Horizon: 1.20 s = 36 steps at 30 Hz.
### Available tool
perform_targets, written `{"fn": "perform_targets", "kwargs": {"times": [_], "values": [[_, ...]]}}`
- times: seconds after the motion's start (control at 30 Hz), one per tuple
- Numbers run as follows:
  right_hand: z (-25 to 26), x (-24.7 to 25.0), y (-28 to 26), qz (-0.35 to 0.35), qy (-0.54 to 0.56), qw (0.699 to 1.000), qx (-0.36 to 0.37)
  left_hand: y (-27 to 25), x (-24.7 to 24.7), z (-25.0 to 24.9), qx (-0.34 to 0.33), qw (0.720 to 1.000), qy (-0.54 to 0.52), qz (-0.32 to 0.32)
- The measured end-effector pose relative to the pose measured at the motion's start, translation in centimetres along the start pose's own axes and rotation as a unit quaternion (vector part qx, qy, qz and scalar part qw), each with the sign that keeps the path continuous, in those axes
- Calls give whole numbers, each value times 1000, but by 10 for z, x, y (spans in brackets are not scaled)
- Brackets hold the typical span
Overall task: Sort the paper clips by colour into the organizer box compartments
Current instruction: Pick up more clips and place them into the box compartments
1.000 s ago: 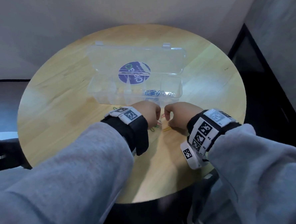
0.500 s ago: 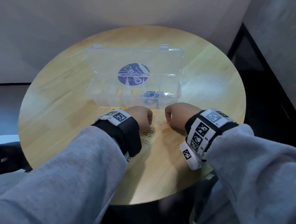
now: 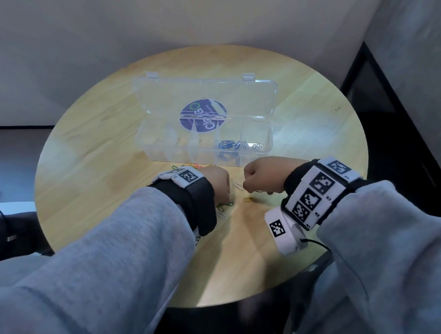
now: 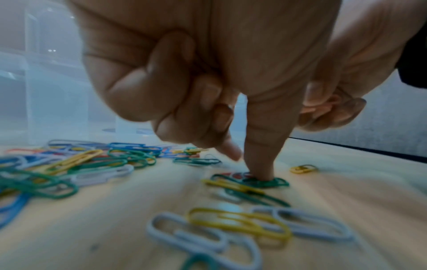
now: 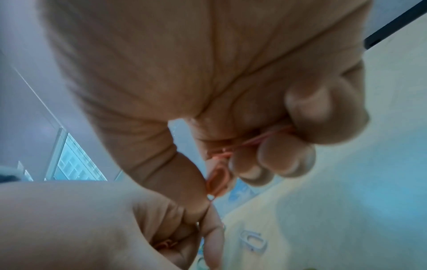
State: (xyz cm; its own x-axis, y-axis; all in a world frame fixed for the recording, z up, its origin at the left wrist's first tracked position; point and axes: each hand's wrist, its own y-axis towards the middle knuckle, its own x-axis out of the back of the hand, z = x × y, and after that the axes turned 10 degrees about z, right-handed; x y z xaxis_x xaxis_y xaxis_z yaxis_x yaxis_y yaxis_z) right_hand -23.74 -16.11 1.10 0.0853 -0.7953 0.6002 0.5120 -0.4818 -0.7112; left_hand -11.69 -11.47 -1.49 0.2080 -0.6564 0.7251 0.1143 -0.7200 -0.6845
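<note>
Head view: my two fists sit side by side on the round wooden table (image 3: 90, 159), just in front of the organizer box (image 3: 205, 144).
Left hand (image 3: 219, 185): most fingers curled in, holding nothing I can see; my index fingertip (image 4: 262, 171) presses down on a green paper clip (image 4: 272, 182) lying on the table.
Right hand (image 3: 262, 173): fingers curled tight round red paper clips (image 5: 256, 140), pink-red wire showing between them.
Loose clips: a heap of green, yellow, blue and white ones (image 4: 69, 164) lies left of my pressing finger; a white paper clip (image 3: 238, 185) lies between my hands; a yellow paper clip (image 3: 249, 199) lies just nearer me than my right hand.
Box: clear, lid (image 3: 205, 98) swung open and back, a round blue sticker on it.
Compartments: blue clips (image 3: 227, 144) lie in one toward the right; pale clips (image 3: 251, 147) lie just right of them, though I cannot tell the divider between them.
</note>
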Motion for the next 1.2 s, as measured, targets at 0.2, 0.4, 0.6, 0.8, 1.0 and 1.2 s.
{"fn": "perform_targets", "kwargs": {"times": [0.2, 0.4, 0.6, 0.8, 1.0, 1.2], "values": [[1, 3, -7, -4, 6, 1000, 1, -4, 0, 1, -9, 1000, 13, -10], [0, 6, -8, 19, 93, 995, 42, -9, 1, 1, -5, 999, 28, 25], [1, 9, -6, 20, 268, 959, 93, -15, 4, 15, -22, 999, -28, 27], [4, 16, -1, 10, 404, 905, 135, -27, 16, 38, -28, 944, -325, 53], [18, 17, 4, 62, 506, 842, 175, -35, 29, 56, -67, 816, -574, 3], [32, 25, 15, 75, 675, 706, 203, -40, 46, 65, -78, 742, -665, -18]]}}
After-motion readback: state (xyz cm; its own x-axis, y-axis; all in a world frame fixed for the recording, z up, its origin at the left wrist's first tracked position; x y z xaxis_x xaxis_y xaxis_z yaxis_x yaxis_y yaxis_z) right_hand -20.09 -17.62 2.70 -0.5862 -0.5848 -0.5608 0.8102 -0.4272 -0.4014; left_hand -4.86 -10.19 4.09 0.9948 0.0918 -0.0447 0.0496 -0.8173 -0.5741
